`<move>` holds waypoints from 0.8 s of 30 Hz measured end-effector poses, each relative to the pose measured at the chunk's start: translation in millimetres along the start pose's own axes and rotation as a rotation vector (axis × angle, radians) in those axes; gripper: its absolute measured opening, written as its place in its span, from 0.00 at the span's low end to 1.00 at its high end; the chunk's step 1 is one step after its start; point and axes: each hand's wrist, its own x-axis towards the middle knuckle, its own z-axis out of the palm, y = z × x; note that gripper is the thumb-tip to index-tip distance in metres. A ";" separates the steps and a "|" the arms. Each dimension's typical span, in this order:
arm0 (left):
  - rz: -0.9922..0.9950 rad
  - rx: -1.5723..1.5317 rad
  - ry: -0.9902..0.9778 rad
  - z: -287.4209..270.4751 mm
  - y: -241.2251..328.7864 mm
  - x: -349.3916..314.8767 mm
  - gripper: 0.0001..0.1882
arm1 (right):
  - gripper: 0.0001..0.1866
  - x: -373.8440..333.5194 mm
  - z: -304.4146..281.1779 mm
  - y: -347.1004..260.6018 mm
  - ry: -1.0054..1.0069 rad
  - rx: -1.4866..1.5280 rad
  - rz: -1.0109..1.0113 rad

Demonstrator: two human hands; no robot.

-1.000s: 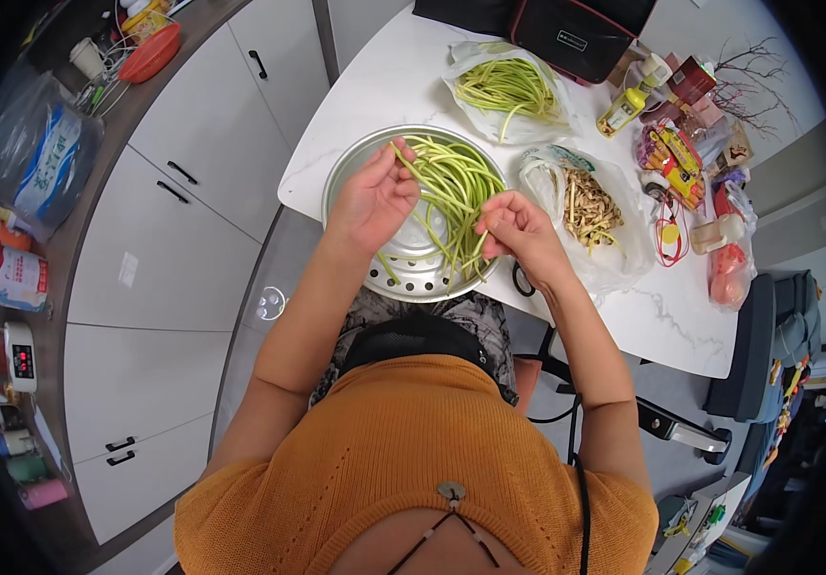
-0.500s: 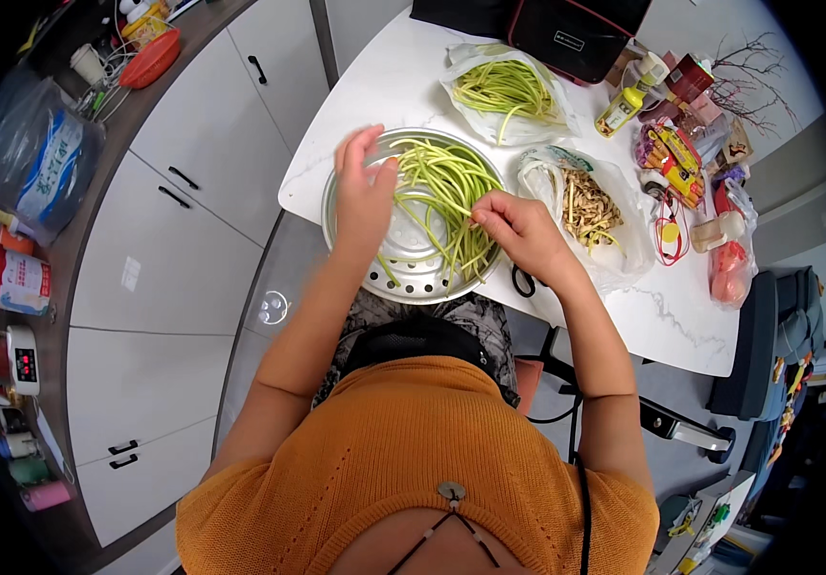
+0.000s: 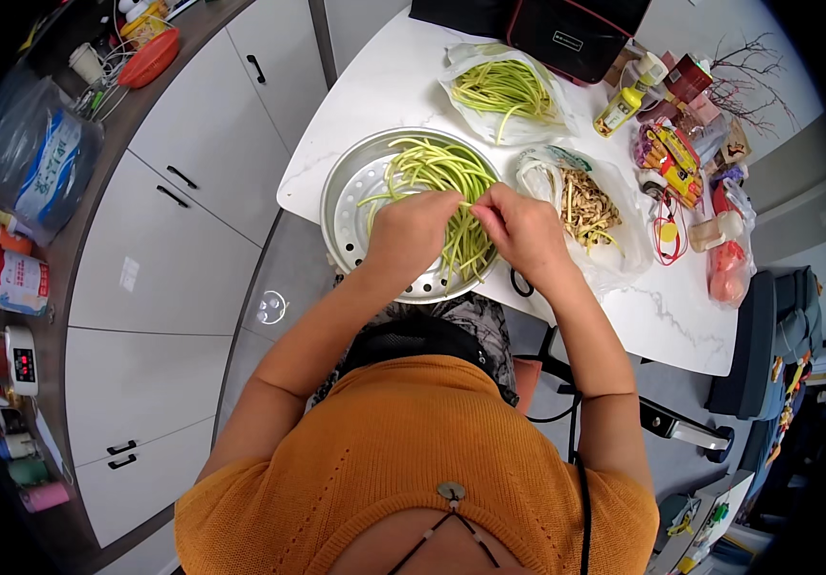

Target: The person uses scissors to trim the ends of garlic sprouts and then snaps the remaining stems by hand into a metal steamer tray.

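Over a round metal pan with a perforated bottom (image 3: pixel 349 192), my two hands meet fingertip to fingertip. My left hand (image 3: pixel 415 230) is closed, its fingertips pinching one end of a thin green stem. My right hand (image 3: pixel 526 232) pinches the same stem close beside it; only a short piece shows between them. A heap of long green vegetable stems (image 3: pixel 443 171) lies in the pan below, mostly toward its right side. To the right, an open plastic bag holds short brownish trimmings (image 3: pixel 587 209). Beyond the pan, another bag holds more long green stems (image 3: pixel 504 89).
The pan sits at the near edge of a white marbled table (image 3: pixel 667 331). Black scissor-like handle loops (image 3: pixel 521 283) lie beside it. A yellow bottle (image 3: pixel 621 110), snack packs (image 3: pixel 670 161) and a red cable (image 3: pixel 670 238) crowd the right. White cabinets (image 3: pixel 159 249) stand at left.
My left hand has moved right, from the pan's left side to my right fingertips, and its spread fingers have closed on the stem. My right hand has barely moved.
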 end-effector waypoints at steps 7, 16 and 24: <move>-0.393 -0.727 -0.090 5.4 -8.3 6.2 0.10 | 0.06 -3.6 10.1 -7.6 0.061 0.050 -0.018; -0.590 -1.006 0.023 -17.8 -26.8 12.5 0.12 | 0.08 -14.5 -0.7 19.2 0.000 0.101 0.215; -0.567 -0.477 0.029 -39.3 -55.7 -0.7 0.08 | 0.05 -39.7 -46.9 93.5 0.116 -0.374 0.398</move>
